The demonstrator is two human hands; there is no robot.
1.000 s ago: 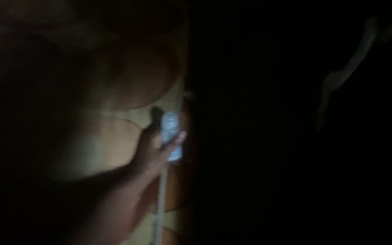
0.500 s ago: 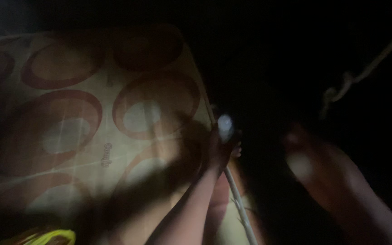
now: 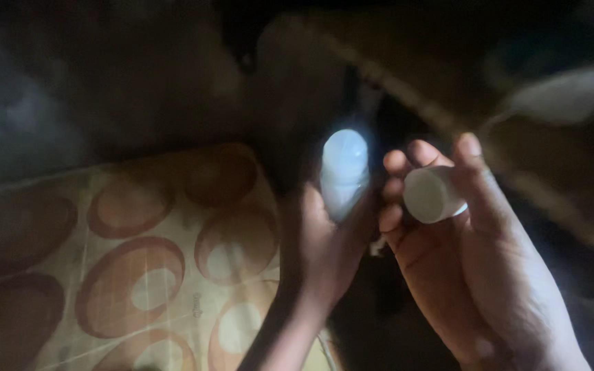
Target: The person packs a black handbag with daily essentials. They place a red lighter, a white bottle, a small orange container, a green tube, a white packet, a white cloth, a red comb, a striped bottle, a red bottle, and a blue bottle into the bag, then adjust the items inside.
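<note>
From the head camera, the scene was very dark and partly blurred. The left hand [image 3: 324,240] was raised near the middle of the view, its fingers wrapped around a pale, rounded white object [image 3: 344,172] that stood upright out of the top of the grip (it may have been a small bottle or a lamp, but the blur left that unclear). Just beside it on the right, the right hand [image 3: 462,254] was turned palm up, with its fingertips [image 3: 397,163] and thumb pinching a small white cap [image 3: 433,195], whose open end faced the camera. The cap and the white object were close together but not touching. Below and to the left of the hands lay a cream mat [image 3: 104,261] printed with reddish-brown rings, lit unevenly. Above and to the right, a pale, blurred cord [image 3: 558,93] crossed the dark background; nothing more of it could be made out.
</note>
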